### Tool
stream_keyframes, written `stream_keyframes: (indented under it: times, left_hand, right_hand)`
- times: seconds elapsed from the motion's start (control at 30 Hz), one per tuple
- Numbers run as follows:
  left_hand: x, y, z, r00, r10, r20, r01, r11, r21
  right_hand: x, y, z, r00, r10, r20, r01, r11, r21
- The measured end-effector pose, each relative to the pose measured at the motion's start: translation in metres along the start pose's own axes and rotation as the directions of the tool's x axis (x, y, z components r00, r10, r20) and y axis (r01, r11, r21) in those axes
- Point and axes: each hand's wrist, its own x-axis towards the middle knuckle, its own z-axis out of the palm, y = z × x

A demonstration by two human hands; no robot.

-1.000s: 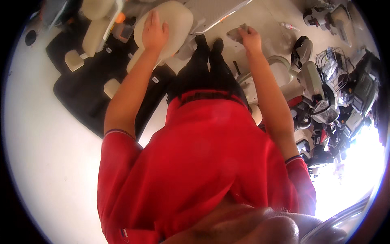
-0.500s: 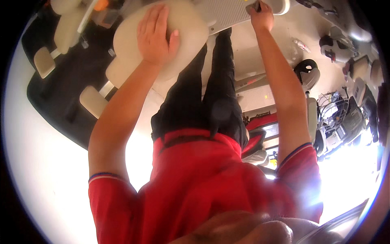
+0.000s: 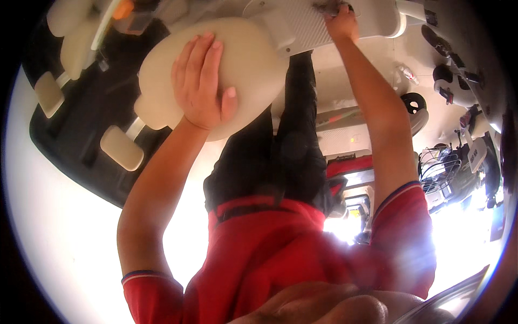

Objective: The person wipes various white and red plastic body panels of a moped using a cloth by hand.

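My left hand [image 3: 200,86] lies flat on a rounded beige seat-like pad [image 3: 253,59], fingers stretched out and thumb apart. Farther off to the right, my right hand [image 3: 343,25] is closed around a grey-brown wad [image 3: 325,7]; whether it is cloth or sponge I cannot tell. It presses the wad against a pale ridged footboard [image 3: 306,29] that adjoins the pad. Part of the wad is hidden by my fingers and smeared by motion.
On the left is a dark mat-like panel [image 3: 70,124] with beige pedal-shaped pads [image 3: 122,148]. A bottle [image 3: 407,74] lies on the floor at the right. Beyond my right arm stand a wire basket [image 3: 440,167] and several vehicle-like parts. A second ridged footboard [image 3: 345,143] shows behind my legs.
The pad and footboard sit slightly lower in view. My right hand has shifted a little with the wad along the footboard; my left hand stays flat on the pad.
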Motion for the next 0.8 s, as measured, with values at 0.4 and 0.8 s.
stream_keyframes:
  times: [0.4,0.8]
  left_hand:
    - [0.000,0.002,-0.001,0.999,-0.033,0.027,0.032,0.999,0.007]
    - [-0.003,0.006,-0.006,0.999,-0.032,0.026,0.032,0.999,-0.009]
  right_hand:
    - [-0.004,-0.119,0.052,0.947,-0.235,0.221,0.234,0.972,0.032]
    - [0.104,0.070,-0.057,0.976,0.032,0.216,-0.002,0.990,-0.139]
